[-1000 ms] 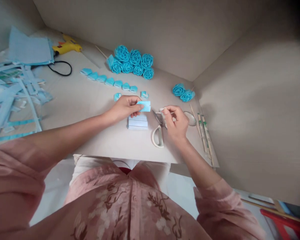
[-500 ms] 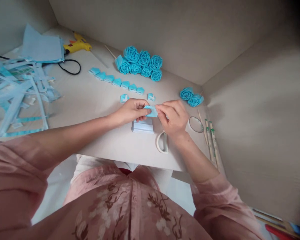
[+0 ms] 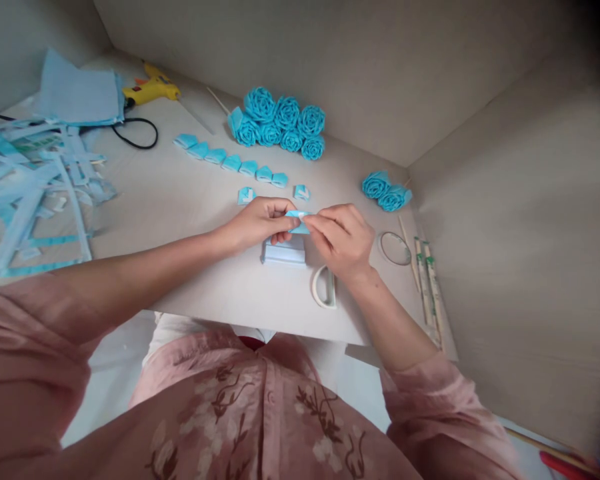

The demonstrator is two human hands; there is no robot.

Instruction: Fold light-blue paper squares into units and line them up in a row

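A: why two hands on the blue strip (image 3: 302,229)?

B: left hand (image 3: 265,223) is clamped on one end, probably to steady it; right hand (image 3: 344,239) pinches the other, likely for control. it's held up near the pale stack (image 3: 284,254).

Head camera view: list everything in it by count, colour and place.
Roses: nine, blue, seven back, two right.
Folded pieces: nine, blue, seven in a row, two nearer.
Held piece: one, blue and white, centre.
Folded stack: one, pale blue, front centre.
Handle loop: one, white, front, right of stack.
Ring: one, pale rim, right.
Sticks: several, tan, right edge.
Glue gun: one, yellow, back left.
Cable: one, black, by glue gun.
Rod: one, pale, back left.
Sheets: one stack, pale blue, back left.
Scraps: uncountable, pale blue, left.
Table: one, beige, underneath.
Walls: three, grey, around table.
Red item: one, red, bottom right.
Shirt: one, pink, bottom.
Hands: two, bare, on held piece.
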